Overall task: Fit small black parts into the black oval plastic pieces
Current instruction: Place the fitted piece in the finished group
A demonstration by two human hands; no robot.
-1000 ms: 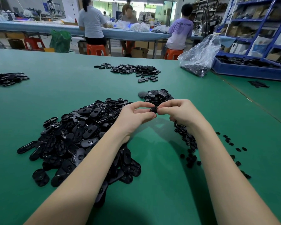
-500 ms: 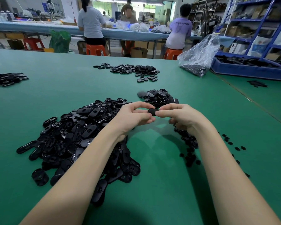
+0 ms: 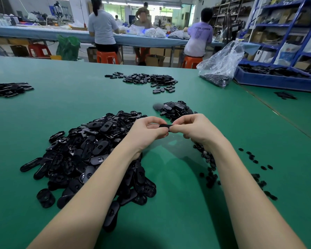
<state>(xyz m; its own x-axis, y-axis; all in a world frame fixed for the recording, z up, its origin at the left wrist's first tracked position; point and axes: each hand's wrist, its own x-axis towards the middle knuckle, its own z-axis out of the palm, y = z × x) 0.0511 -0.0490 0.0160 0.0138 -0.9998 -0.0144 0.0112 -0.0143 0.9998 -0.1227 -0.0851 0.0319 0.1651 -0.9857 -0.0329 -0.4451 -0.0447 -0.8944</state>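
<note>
Above the near middle of the green table (image 3: 169, 221), left hand (image 3: 147, 131) and right hand (image 3: 196, 129) both pinch one black oval piece (image 3: 165, 125) edge-on; risk: insert seats crooked unseen, or slips into heap (image 3: 90, 146) beyond.

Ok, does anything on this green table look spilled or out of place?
Nothing much. A few small black parts lie scattered loose on the green table, right of the right hand; both hands pinch one oval piece.
</note>
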